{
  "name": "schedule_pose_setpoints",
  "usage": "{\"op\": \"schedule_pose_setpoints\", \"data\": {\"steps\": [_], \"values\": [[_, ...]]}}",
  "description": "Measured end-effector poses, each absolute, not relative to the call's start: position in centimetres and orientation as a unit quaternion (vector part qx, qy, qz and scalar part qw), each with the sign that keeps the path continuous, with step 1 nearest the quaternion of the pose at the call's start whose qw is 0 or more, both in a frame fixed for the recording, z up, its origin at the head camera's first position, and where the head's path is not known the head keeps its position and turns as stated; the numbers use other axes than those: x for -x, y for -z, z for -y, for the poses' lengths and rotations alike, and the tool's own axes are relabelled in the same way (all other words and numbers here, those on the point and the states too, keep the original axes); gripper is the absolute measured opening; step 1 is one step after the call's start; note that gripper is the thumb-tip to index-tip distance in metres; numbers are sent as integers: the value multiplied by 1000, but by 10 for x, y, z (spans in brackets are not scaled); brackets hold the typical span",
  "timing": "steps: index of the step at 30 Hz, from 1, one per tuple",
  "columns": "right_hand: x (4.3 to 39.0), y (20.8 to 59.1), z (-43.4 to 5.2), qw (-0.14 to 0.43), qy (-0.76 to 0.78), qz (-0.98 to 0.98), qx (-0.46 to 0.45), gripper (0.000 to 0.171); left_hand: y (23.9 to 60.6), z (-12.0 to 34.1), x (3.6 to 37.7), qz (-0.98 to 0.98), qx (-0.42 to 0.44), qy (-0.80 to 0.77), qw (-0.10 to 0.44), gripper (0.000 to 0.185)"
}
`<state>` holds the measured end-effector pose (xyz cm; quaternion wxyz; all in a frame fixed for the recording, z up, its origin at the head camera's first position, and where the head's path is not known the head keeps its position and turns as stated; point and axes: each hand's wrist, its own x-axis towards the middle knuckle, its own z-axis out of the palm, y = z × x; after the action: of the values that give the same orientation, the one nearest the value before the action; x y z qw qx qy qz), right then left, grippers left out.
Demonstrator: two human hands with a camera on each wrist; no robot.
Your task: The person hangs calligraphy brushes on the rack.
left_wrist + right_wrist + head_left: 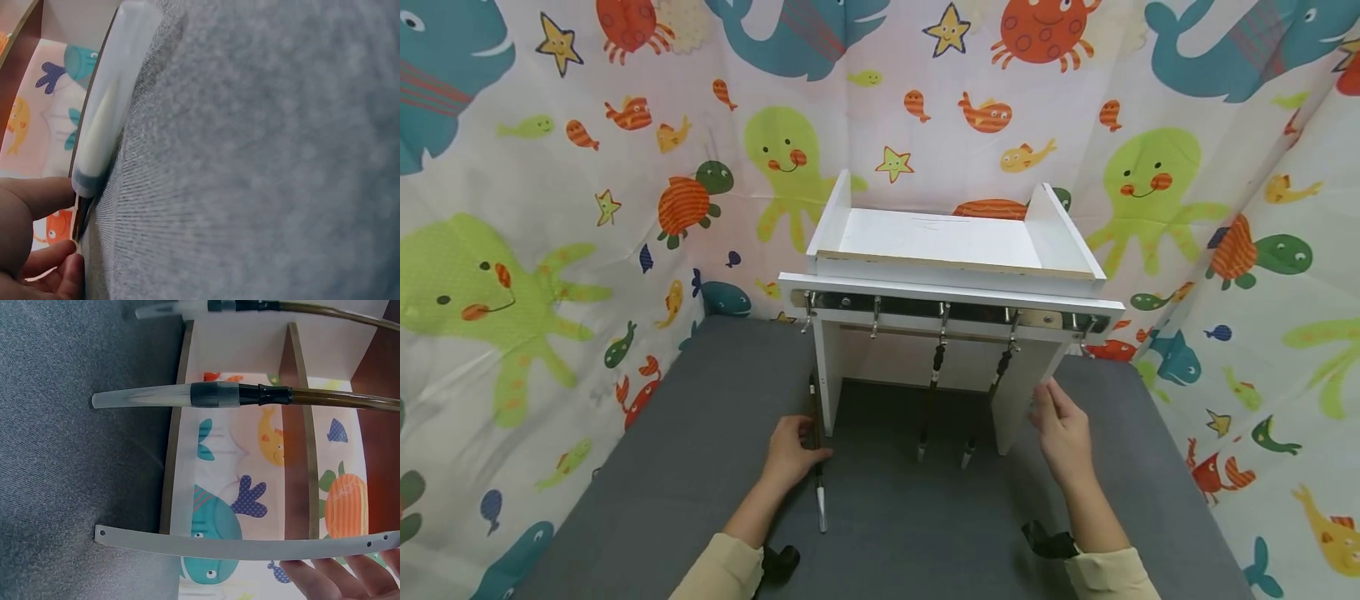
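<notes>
My left hand (793,450) pinches a dark-handled brush (820,493) between thumb and fingers, beside the left leg panel of a white shelf rack (940,289). The brush's pale bristles sit inside a clear cap (115,106), close to the grey surface; I cannot tell if it touches. With fingertips against the outer face of the right side panel (1018,400), my right hand (1063,433) steadies near its front edge; the thumb's contact is hidden in the right wrist view. Two capped brushes, one nearer the middle (934,379) and one farther right (995,390), hang from the rack's hooks.
Several metal hooks (876,315) line the rack's front rail, some without brushes. A raised tray top (940,237) crowns the rack. Grey cloth (925,533) covers the table, and a curtain (647,108) printed with sea animals stands behind and at both sides.
</notes>
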<state>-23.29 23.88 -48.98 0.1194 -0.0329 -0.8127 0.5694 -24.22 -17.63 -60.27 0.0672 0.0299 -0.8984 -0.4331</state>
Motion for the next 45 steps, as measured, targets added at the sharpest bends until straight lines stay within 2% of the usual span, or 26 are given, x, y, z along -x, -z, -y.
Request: {"op": "schedule_pose_setpoints", "data": {"steps": [8, 24, 30, 34, 41, 45], "values": [[233, 491, -237, 122, -582, 804, 22, 57, 599, 179, 243, 911, -55, 396, 98, 34], [233, 490, -238, 122, -579, 806, 10, 58, 588, 184, 238, 911, -100, 389, 91, 16], [233, 491, -240, 118, -582, 805, 7, 59, 582, 193, 234, 879, -151, 452, 34, 18], [233, 492, -241, 124, -583, 803, 2, 58, 579, 196, 231, 857, -163, 489, 15, 18], [233, 493, -240, 123, -577, 807, 4, 59, 569, 193, 230, 794, -152, 587, 42, 14], [234, 493, -240, 124, -579, 806, 8, 59, 560, 193, 229, 751, -141, 643, 56, 24]]}}
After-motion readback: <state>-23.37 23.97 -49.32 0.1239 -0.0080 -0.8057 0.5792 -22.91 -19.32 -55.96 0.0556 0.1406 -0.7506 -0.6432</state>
